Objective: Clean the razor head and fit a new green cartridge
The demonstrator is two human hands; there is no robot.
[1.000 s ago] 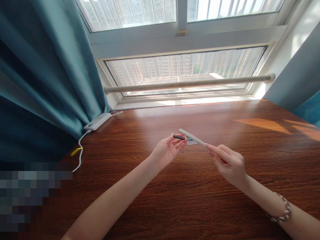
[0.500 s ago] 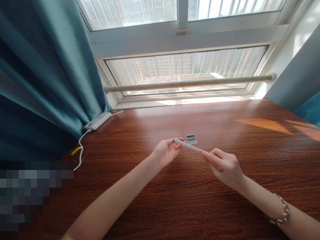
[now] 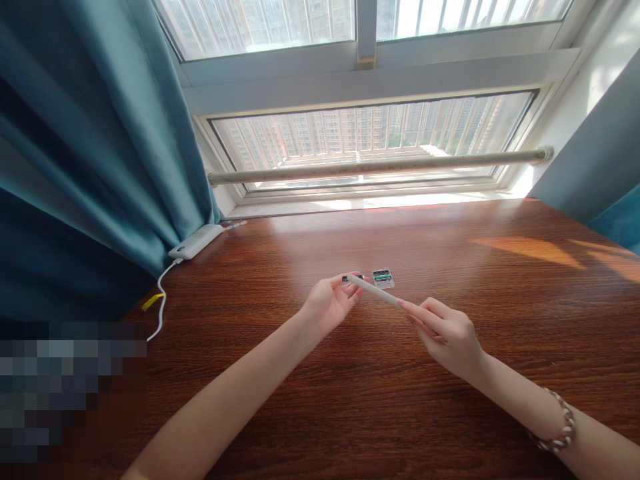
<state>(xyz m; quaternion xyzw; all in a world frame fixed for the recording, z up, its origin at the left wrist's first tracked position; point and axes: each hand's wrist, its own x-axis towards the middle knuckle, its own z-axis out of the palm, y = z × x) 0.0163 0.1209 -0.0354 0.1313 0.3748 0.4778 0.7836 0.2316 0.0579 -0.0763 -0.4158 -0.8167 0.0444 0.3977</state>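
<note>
My right hand pinches the near end of a slim, pale, pen-like stick, which slants up and left. The stick's far end lies over a small dark, flat piece held at the fingertips of my left hand. That hand is turned palm up, with its fingers curled about the piece. Stick and fingers hide much of the piece, so its kind cannot be made out. Just beyond the left fingertips, a small clear case with black and green contents lies on the wooden table.
At the table's left edge, a white power bank lies against the blue curtain, with a white cable and a yellow tag. A metal rail crosses in front of the window behind the table.
The dark piece in my left hand shows more clearly beside the stick's far end. My left fingers and the stick have shifted slightly; the clear case has stayed put.
</note>
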